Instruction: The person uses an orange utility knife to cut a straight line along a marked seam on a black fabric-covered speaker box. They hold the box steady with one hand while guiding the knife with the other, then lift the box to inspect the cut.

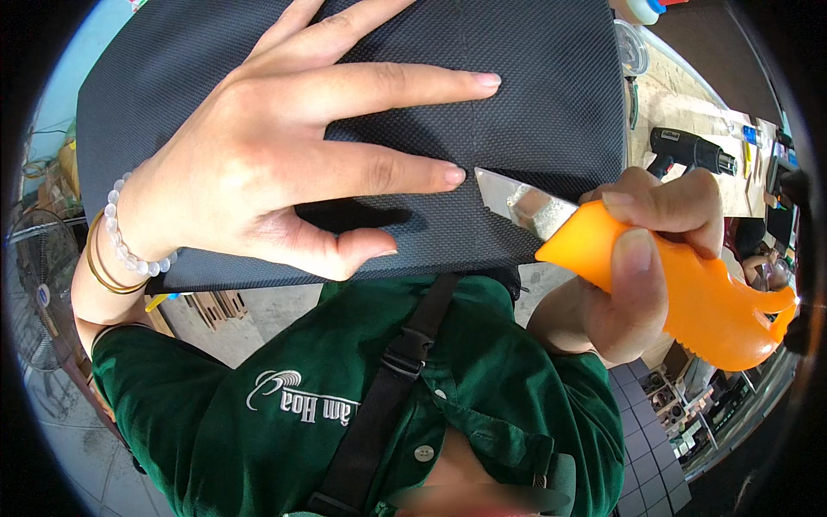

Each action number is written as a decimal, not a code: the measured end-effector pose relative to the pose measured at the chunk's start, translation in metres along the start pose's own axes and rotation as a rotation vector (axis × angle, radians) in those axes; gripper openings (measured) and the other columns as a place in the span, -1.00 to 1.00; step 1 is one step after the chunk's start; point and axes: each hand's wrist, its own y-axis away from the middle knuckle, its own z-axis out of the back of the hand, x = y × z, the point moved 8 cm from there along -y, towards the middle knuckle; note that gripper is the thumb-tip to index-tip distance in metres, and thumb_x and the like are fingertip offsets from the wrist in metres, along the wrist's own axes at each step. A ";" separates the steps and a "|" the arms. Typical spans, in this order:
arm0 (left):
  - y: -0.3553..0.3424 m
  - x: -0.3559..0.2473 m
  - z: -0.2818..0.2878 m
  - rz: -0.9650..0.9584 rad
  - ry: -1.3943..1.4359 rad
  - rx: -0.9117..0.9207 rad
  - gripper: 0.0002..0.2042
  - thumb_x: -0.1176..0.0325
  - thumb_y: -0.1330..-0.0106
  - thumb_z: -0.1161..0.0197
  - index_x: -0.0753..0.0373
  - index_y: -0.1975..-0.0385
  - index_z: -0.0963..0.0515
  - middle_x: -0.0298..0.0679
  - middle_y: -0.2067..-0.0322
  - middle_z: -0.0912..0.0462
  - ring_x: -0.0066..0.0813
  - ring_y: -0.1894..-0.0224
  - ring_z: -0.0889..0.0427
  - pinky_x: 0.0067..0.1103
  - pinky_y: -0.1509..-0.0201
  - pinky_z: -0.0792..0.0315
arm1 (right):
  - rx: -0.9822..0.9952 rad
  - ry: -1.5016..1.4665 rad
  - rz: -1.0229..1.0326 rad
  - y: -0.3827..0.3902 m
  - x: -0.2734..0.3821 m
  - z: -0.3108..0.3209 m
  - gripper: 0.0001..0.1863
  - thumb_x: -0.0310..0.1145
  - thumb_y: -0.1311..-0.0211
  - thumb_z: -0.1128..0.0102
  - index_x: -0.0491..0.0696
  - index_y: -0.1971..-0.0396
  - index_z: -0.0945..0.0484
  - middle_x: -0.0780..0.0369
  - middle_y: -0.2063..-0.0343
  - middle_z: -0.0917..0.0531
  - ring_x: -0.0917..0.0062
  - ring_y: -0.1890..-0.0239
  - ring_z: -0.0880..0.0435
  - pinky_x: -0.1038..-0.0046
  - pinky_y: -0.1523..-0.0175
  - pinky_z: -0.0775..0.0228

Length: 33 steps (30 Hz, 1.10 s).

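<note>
A black panel point(551, 95) with a woven texture, its kind unclear, fills the space in front of me. My left hand point(276, 146) lies over it with fingers spread, holding nothing; a bead bracelet and a thin bangle circle its wrist. In my right hand point(655, 233) is an orange-handled utility knife point(706, 293), gripped between thumb and fingers. Its exposed blade point(521, 202) points left over the panel, the tip close to my left index fingertip. Whether the tip touches the panel I cannot tell. A faint line runs across the surface near the tip.
On a workbench point(672, 95) to the right lie a black heat gun point(693, 151) and a clear plastic container point(631, 47). A standing fan point(43, 293) is at the left. Thin wooden strips point(215, 308) lie below the panel's near edge.
</note>
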 end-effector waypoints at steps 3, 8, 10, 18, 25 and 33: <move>0.000 0.000 0.000 0.002 0.003 0.001 -0.59 -0.06 -0.08 -0.35 0.00 0.14 -0.76 0.02 -0.19 -0.56 0.45 -0.40 -0.18 0.31 -0.38 0.14 | 0.061 0.014 0.023 -0.001 0.001 -0.001 -0.71 -0.33 0.13 -0.25 -0.20 0.56 -0.36 0.16 0.58 -0.41 0.55 0.71 -0.37 0.53 0.49 -0.33; 0.000 0.000 0.000 0.006 0.000 -0.001 -0.59 -0.06 -0.07 -0.35 0.00 0.13 -0.76 0.02 -0.19 -0.56 0.45 -0.40 -0.18 0.31 -0.38 0.15 | 0.168 -0.027 0.077 -0.003 0.001 -0.003 -0.70 -0.30 0.11 -0.24 -0.22 0.54 -0.39 0.15 0.58 -0.42 0.52 0.71 -0.40 0.51 0.49 -0.35; 0.000 0.000 0.000 0.005 -0.002 0.003 -0.59 -0.05 -0.07 -0.35 0.00 0.13 -0.75 0.02 -0.19 -0.56 0.45 -0.40 -0.17 0.31 -0.38 0.15 | 0.142 -0.072 0.080 -0.002 0.001 -0.002 -0.70 -0.29 0.10 -0.24 -0.22 0.53 -0.40 0.15 0.59 -0.43 0.52 0.71 -0.41 0.51 0.49 -0.36; 0.000 0.000 -0.001 0.005 0.000 0.001 -0.59 -0.05 -0.07 -0.35 0.00 0.13 -0.75 0.02 -0.20 -0.56 0.45 -0.40 -0.17 0.32 -0.38 0.15 | 0.072 0.046 -0.027 -0.002 -0.001 0.000 -0.70 -0.29 0.11 -0.24 -0.20 0.54 -0.39 0.15 0.58 -0.46 0.55 0.70 -0.42 0.55 0.51 -0.34; -0.001 0.000 0.000 0.007 -0.004 0.000 -0.58 -0.04 -0.06 -0.35 0.00 0.12 -0.75 0.02 -0.20 -0.56 0.45 -0.40 -0.17 0.32 -0.38 0.15 | 0.057 0.027 0.010 -0.002 -0.001 -0.002 -0.72 -0.31 0.12 -0.24 -0.20 0.56 -0.39 0.15 0.57 -0.46 0.55 0.72 -0.40 0.55 0.52 -0.33; 0.000 0.001 0.001 0.007 -0.002 0.004 -0.58 -0.04 -0.05 -0.36 0.00 0.12 -0.75 0.02 -0.20 -0.56 0.45 -0.40 -0.17 0.32 -0.38 0.15 | 0.079 -0.031 0.032 -0.003 0.000 -0.003 -0.73 -0.32 0.11 -0.24 -0.19 0.55 -0.39 0.16 0.58 -0.45 0.55 0.71 -0.37 0.53 0.52 -0.31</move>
